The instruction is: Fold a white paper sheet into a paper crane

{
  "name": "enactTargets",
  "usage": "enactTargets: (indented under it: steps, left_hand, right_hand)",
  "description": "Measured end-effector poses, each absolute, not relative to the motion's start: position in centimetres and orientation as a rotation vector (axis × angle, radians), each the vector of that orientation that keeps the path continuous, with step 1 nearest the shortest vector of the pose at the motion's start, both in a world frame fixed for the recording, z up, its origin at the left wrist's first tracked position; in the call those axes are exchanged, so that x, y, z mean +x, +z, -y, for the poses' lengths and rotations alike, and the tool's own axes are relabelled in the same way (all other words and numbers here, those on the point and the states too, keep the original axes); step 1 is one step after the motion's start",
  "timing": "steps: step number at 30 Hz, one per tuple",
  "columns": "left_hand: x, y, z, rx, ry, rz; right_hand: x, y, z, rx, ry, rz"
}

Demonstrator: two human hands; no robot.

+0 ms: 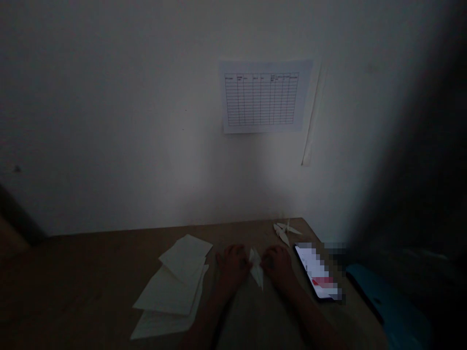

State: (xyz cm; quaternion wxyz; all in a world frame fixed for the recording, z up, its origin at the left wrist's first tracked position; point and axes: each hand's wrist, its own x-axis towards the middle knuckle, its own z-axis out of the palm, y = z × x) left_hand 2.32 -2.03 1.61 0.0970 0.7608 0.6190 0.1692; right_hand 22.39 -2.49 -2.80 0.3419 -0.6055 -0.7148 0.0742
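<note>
A narrow piece of white folded paper (257, 273), pointed at its lower end, lies on the brown table between my hands. From the left, my left hand (234, 263) has its curled fingers closed on the paper's edge. My right hand (278, 262) grips the opposite edge, its fingers also bent. The dim light hides the exact fingertip contact. Beyond my right hand, near the table's back corner, rest folded paper figures (281, 234) with pointed, wing-like parts.
Several loose sheets of white paper (171, 291) overlap at the left on the table (91, 282). A lit phone (315, 272) lies by the right edge, with a blue object (394, 306) beyond it. A printed table sheet (262, 97) hangs on the wall.
</note>
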Motion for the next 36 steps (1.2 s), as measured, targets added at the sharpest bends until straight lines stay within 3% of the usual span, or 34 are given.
enactTargets:
  steps: [10,19,36]
  left_hand:
    - [2.2,2.3,2.1,2.260,0.475,-1.803]
    - [0.4,1.6,0.5,2.370,0.850,-1.551]
    - [-0.9,2.5,-0.1,2.535,0.604,-1.517]
  right_hand:
    - [21.6,-1.8,3.6,-1.537,0.188,2.017]
    - [22.3,-1.3,3.3,-1.557,0.316,2.064]
    - [23.0,-1.2,2.9,-1.502,0.399,2.166]
